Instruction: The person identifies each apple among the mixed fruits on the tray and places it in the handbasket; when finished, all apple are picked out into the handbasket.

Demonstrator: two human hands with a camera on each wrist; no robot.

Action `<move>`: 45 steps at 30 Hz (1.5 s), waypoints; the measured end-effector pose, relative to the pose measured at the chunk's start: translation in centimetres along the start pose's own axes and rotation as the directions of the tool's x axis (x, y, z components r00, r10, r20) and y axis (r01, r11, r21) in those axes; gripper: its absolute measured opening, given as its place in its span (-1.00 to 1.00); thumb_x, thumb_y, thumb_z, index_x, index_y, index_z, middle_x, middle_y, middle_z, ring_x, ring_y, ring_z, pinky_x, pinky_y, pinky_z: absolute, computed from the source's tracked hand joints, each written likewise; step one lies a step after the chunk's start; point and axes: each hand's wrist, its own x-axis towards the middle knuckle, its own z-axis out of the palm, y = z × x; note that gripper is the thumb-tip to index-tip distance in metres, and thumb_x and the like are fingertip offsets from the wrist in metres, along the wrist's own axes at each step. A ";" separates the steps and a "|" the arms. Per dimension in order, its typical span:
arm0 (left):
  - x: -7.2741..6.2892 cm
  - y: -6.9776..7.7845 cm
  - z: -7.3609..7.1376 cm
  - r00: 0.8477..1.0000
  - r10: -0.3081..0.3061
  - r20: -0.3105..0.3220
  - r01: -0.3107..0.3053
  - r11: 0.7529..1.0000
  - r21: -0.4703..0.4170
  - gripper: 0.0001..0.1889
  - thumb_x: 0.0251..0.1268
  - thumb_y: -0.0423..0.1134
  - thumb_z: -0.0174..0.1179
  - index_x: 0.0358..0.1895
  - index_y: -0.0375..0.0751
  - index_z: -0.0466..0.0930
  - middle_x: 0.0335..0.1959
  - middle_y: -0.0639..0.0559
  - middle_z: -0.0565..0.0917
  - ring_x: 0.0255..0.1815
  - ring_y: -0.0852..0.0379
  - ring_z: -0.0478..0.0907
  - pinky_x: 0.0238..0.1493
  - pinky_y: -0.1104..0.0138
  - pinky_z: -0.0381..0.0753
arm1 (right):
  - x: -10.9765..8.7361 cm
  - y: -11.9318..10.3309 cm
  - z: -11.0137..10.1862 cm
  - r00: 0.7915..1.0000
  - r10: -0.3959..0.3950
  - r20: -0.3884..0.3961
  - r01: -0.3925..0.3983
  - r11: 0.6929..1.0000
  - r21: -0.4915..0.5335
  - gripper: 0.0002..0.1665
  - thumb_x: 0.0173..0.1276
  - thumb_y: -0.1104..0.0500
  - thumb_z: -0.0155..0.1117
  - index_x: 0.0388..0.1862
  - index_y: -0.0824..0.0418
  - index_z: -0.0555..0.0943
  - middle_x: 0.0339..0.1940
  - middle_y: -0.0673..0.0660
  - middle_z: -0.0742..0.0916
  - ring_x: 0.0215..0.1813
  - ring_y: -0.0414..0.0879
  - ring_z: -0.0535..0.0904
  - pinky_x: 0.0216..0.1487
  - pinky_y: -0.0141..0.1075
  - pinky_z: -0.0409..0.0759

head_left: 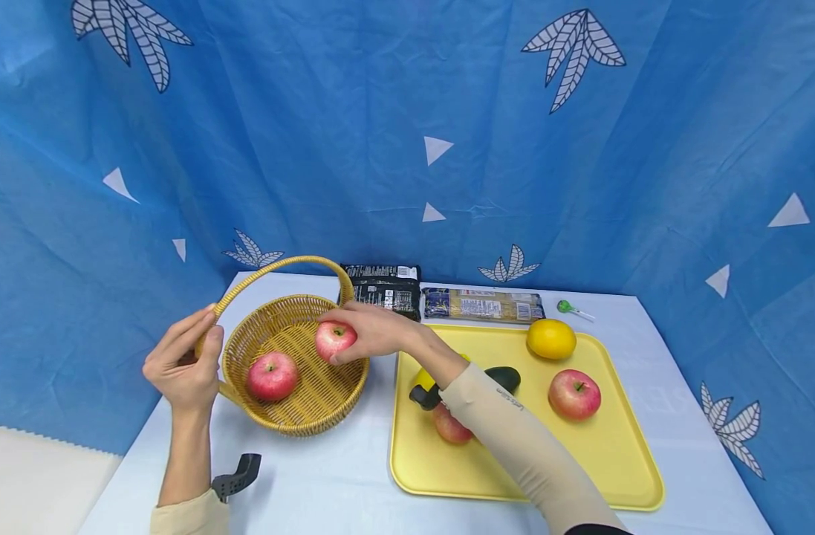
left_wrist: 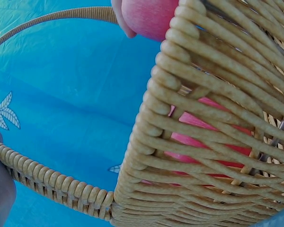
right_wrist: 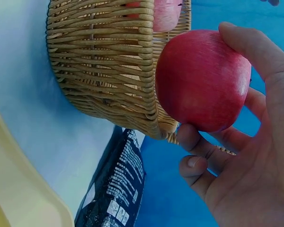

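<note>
A round wicker basket (head_left: pixel 293 427) with a tall arched handle (head_left: pixel 280 261) stands on the left of the table. My left hand (head_left: pixel 188 360) grips the handle's left side between thumb and fingers. One red apple (head_left: pixel 272 376) lies inside the basket; in the left wrist view it shows through the weave. My right hand (head_left: pixel 374 329) holds a second apple (right_wrist: pixel 203 80) over the right side of the basket opening. Thumb and fingertips pinch that apple from opposite sides, right beside the rim in the right wrist view.
On the right a yellow tray (head_left: pixel 621 475) bears an apple (head_left: pixel 574 394), a lemon (head_left: pixel 551 339), another apple (head_left: pixel 451 425) and a dark green vegetable (head_left: pixel 504 378), partly behind my right arm. Black packets (head_left: pixel 383 286), a pasta pack (head_left: pixel 483 305) and a lollipop (head_left: pixel 566 306) lie behind.
</note>
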 end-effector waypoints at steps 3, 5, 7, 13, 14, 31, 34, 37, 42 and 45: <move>0.0 0.0 0.0 1.000 0.001 -0.003 -0.001 1.000 0.002 -0.81 0.00 -0.64 0.28 -0.28 -0.75 0.65 -0.18 -0.35 0.76 -0.24 0.15 0.75 -0.24 0.57 0.64 | 0.2 0.0 0.1 1.000 0.003 0.005 -0.003 1.000 0.004 -0.12 0.20 -0.36 0.33 0.49 -0.25 0.36 0.27 -0.06 0.51 0.13 -0.24 0.47 0.12 -0.29 0.54; 0.0 0.0 0.0 1.000 0.001 -0.005 -0.001 1.000 0.002 -0.81 -0.01 -0.63 0.29 -0.28 -0.75 0.65 -0.18 -0.35 0.76 -0.26 0.16 0.75 -0.27 0.58 0.63 | 0.4 -0.1 0.2 1.000 0.004 0.008 -0.004 1.000 0.014 -0.13 0.21 -0.35 0.33 0.50 -0.26 0.35 0.27 -0.04 0.51 0.13 -0.23 0.48 0.12 -0.27 0.55; 0.0 0.1 0.0 1.000 0.002 -0.007 -0.002 1.000 0.002 -0.81 -0.01 -0.63 0.29 -0.28 -0.75 0.65 -0.18 -0.35 0.76 -0.28 0.17 0.74 -0.30 0.59 0.61 | 0.5 -0.1 0.3 1.000 0.007 0.013 -0.007 1.000 0.015 -0.12 0.21 -0.35 0.33 0.51 -0.25 0.34 0.28 -0.03 0.51 0.14 -0.22 0.48 0.13 -0.24 0.55; 0.0 0.1 0.1 1.000 0.004 -0.010 -0.004 1.000 -0.002 -0.81 -0.01 -0.64 0.28 -0.28 -0.76 0.65 -0.18 -0.35 0.76 -0.30 0.18 0.73 -0.33 0.60 0.60 | 1.0 -0.3 0.5 0.999 0.022 0.027 -0.023 1.000 0.021 -0.10 0.20 -0.36 0.34 0.52 -0.29 0.32 0.32 -0.03 0.49 0.19 -0.20 0.47 0.17 -0.20 0.54; 0.0 0.1 0.1 1.000 0.005 -0.010 -0.005 1.000 -0.002 -0.81 -0.01 -0.64 0.28 -0.28 -0.76 0.65 -0.18 -0.35 0.76 -0.30 0.18 0.74 -0.33 0.60 0.60 | 1.1 -0.3 0.6 0.999 0.023 0.027 -0.024 0.999 0.022 -0.10 0.19 -0.37 0.34 0.51 -0.32 0.32 0.31 -0.03 0.49 0.18 -0.20 0.47 0.17 -0.20 0.54; 0.0 -0.1 -0.1 1.000 0.003 0.000 -0.003 1.000 0.014 -0.81 0.00 -0.64 0.29 -0.27 -0.74 0.66 -0.17 -0.34 0.77 -0.31 0.19 0.73 -0.39 0.63 0.53 | 3.0 -0.7 1.5 0.997 0.052 0.049 -0.055 0.997 0.060 -0.10 0.17 -0.32 0.36 0.51 -0.33 0.33 0.29 -0.03 0.52 0.10 -0.24 0.50 0.05 -0.29 0.57; 0.0 -0.1 0.0 1.000 0.003 -0.001 -0.003 1.000 0.005 -0.81 -0.01 -0.65 0.29 -0.28 -0.75 0.66 -0.17 -0.35 0.76 -0.27 0.15 0.75 -0.32 0.61 0.59 | 3.5 -0.6 1.7 0.997 0.056 0.061 -0.059 0.997 0.059 -0.11 0.18 -0.31 0.37 0.51 -0.31 0.34 0.32 -0.03 0.51 0.15 -0.23 0.48 0.11 -0.28 0.55; 0.1 -0.1 0.0 1.000 0.005 -0.004 -0.005 1.000 -0.002 -0.82 -0.01 -0.66 0.29 -0.29 -0.75 0.66 -0.18 -0.36 0.76 -0.23 0.11 0.77 -0.25 0.57 0.64 | 3.9 -0.7 1.9 0.996 0.058 0.069 -0.063 0.996 0.066 -0.10 0.18 -0.30 0.38 0.51 -0.26 0.35 0.38 -0.01 0.48 0.22 -0.20 0.45 0.17 -0.26 0.53; 0.1 0.0 0.1 1.000 0.004 -0.003 -0.004 1.000 0.002 -0.82 -0.01 -0.65 0.29 -0.29 -0.75 0.65 -0.18 -0.35 0.76 -0.22 0.12 0.77 -0.23 0.56 0.65 | 4.5 -0.8 2.3 0.995 0.061 0.084 -0.064 0.997 0.032 -0.09 0.20 -0.29 0.38 0.53 -0.23 0.33 0.43 0.00 0.46 0.36 -0.16 0.39 0.27 -0.21 0.49; 0.1 0.1 0.1 1.000 0.003 -0.002 -0.003 1.000 0.005 -0.82 0.00 -0.64 0.29 -0.29 -0.75 0.66 -0.18 -0.35 0.76 -0.22 0.12 0.77 -0.22 0.55 0.65 | 4.8 -0.9 2.6 0.992 0.067 0.103 -0.068 0.998 0.002 -0.08 0.20 -0.31 0.36 0.54 -0.27 0.30 0.45 -0.02 0.44 0.41 -0.16 0.36 0.32 -0.20 0.46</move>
